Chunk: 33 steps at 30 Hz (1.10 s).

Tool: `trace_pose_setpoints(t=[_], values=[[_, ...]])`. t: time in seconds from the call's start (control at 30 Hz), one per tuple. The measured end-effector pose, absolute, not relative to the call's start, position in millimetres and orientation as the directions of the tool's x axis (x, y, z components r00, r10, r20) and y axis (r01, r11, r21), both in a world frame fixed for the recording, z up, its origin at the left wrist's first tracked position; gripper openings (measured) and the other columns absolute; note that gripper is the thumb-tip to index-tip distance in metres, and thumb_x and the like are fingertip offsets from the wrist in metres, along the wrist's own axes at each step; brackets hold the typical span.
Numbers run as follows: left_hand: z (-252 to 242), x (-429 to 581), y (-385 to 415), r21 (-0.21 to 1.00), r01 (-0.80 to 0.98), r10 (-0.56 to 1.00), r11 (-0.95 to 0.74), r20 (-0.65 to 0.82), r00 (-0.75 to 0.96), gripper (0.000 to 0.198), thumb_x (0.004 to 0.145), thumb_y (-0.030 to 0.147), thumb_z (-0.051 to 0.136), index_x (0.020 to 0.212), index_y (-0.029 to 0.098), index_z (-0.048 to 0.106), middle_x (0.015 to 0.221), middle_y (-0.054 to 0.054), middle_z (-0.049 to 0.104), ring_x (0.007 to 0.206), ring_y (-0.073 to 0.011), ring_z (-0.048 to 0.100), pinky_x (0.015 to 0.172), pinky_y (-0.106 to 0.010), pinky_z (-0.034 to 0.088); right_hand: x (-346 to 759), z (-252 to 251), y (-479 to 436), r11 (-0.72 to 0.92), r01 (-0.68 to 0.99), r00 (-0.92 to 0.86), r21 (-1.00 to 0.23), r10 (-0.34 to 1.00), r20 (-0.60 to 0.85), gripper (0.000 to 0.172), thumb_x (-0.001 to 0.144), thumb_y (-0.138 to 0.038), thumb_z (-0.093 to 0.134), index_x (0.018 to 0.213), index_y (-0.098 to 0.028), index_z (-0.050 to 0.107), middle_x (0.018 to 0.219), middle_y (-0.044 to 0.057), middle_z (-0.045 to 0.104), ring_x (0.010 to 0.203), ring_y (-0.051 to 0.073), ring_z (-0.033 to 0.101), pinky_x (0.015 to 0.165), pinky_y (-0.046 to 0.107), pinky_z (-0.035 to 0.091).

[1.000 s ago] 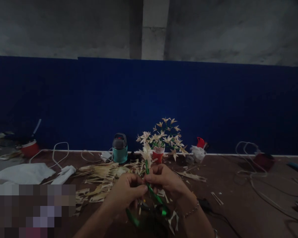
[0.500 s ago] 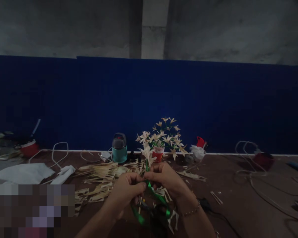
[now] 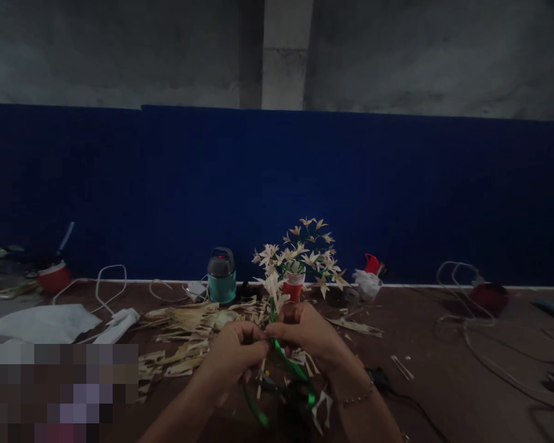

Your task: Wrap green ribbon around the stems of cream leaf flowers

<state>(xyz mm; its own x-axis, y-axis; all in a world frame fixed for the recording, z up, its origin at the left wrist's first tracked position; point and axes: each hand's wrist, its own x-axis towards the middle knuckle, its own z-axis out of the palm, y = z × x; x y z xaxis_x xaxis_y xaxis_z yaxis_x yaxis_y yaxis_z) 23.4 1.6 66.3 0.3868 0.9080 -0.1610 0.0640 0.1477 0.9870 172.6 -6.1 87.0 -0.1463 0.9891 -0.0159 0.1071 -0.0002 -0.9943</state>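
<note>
Both of my hands meet in front of me around the green stem of a pale artificial flower, which stands upright above the fingertips. My left hand is closed in a pinch low on the stem. Just above it, the thumb and fingers of my right hand also pinch the stem. A shiny green ribbon hangs from between the fingers and loops below them. Exactly where it meets the stem is hidden by my fingers. Beneath the hands lie dark-handled scissors, partly in shadow.
Dried husk pieces spread left of my hands. Behind stand a red cup with more pale flowers and a teal container. White sheets lie left; a white bag, thin sticks and cables are right.
Both hands keep nearly the same place and pinch. The hanging green ribbon has shifted slightly, its lower left strand now looking narrower.
</note>
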Motion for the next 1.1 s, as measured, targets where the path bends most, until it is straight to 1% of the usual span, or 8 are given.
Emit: trace_pose_setpoints(t=[0.23,0.33,0.5,0.6,0.73,0.8,0.97,1.1], values=[[65,25,4,0.983,0.174,0.942,0.050,-0.104,0.318,0.018,0.059,0.027,0.058,0.050,0.016,0.047,0.035,0.009,0.040,0.030,-0.0034,0.031,0.031,-0.015,0.021,168,91,-8,0.027,0.290,-0.065,-0.957,0.998,0.008,0.028,0.062,-0.018,0.064,0.043,-0.016,0.043,0.038,-0.007,0.040,0.039,0.006,0.036,0.040,0.020,0.026],[63,24,4,0.985,0.167,0.932,0.045,-0.101,0.348,0.017,0.061,0.029,0.057,0.052,0.015,0.049,0.038,0.008,0.041,0.031,-0.0033,0.032,0.032,-0.015,0.023,170,89,-6,0.043,0.308,-0.060,-0.950,0.998,0.025,0.029,0.064,-0.020,0.062,0.043,-0.017,0.042,0.038,-0.007,0.039,0.039,0.006,0.035,0.041,0.021,0.026],[63,24,3,0.982,0.179,0.922,0.056,-0.119,0.368,0.017,0.059,0.026,0.056,0.050,0.016,0.047,0.037,0.009,0.041,0.027,-0.0023,0.029,0.030,-0.016,0.020,171,88,-5,0.062,0.293,-0.082,-0.954,0.996,0.040,0.034,0.062,-0.022,0.065,0.041,-0.017,0.039,0.038,-0.007,0.036,0.040,0.006,0.032,0.041,0.021,0.024],[66,25,2,0.989,0.113,0.925,0.100,-0.135,0.356,0.016,0.057,0.026,0.057,0.049,0.016,0.046,0.035,0.008,0.042,0.027,-0.0021,0.029,0.030,-0.015,0.020,173,86,-5,0.043,0.178,-0.109,-0.983,0.994,0.024,0.031,0.059,-0.024,0.070,0.044,-0.016,0.044,0.041,-0.007,0.039,0.041,0.005,0.034,0.041,0.021,0.024],[70,25,0,0.968,-0.110,0.906,0.228,-0.169,0.388,0.016,0.051,0.024,0.061,0.050,0.016,0.047,0.033,0.009,0.042,0.028,-0.0017,0.029,0.030,-0.014,0.016,177,80,-4,-0.043,-0.134,-0.330,-0.990,0.944,0.003,0.028,0.059,-0.036,0.072,0.057,-0.013,0.056,0.050,-0.004,0.050,0.039,0.003,0.037,0.038,0.018,0.024],[71,24,-1,0.949,-0.180,0.889,0.260,-0.163,0.428,0.019,0.051,0.023,0.064,0.048,0.015,0.046,0.034,0.008,0.043,0.028,-0.0007,0.028,0.031,-0.014,0.015,178,77,-3,-0.091,-0.241,-0.414,-0.966,0.910,0.018,0.028,0.060,-0.037,0.072,0.063,-0.011,0.060,0.055,-0.002,0.055,0.039,0.003,0.040,0.037,0.017,0.025],[73,20,-6,0.936,-0.226,0.850,0.269,-0.121,0.512,0.024,0.057,0.026,0.066,0.048,0.014,0.047,0.035,0.006,0.046,0.027,0.0000,0.028,0.031,-0.014,0.014,178,76,-5,-0.113,-0.322,-0.408,-0.940,0.912,0.031,0.024,0.060,-0.030,0.074,0.062,-0.009,0.063,0.048,-0.001,0.056,0.035,0.002,0.043,0.035,0.014,0.027],[76,19,-7,0.933,-0.219,0.830,0.286,-0.126,0.543,0.021,0.055,0.026,0.066,0.050,0.014,0.050,0.037,0.004,0.050,0.027,-0.0007,0.031,0.030,-0.014,0.016,177,78,-9,-0.127,-0.360,-0.392,-0.924,0.920,0.026,0.022,0.059,-0.027,0.075,0.059,-0.010,0.061,0.050,-0.001,0.059,0.035,0.002,0.045,0.034,0.013,0.028]])
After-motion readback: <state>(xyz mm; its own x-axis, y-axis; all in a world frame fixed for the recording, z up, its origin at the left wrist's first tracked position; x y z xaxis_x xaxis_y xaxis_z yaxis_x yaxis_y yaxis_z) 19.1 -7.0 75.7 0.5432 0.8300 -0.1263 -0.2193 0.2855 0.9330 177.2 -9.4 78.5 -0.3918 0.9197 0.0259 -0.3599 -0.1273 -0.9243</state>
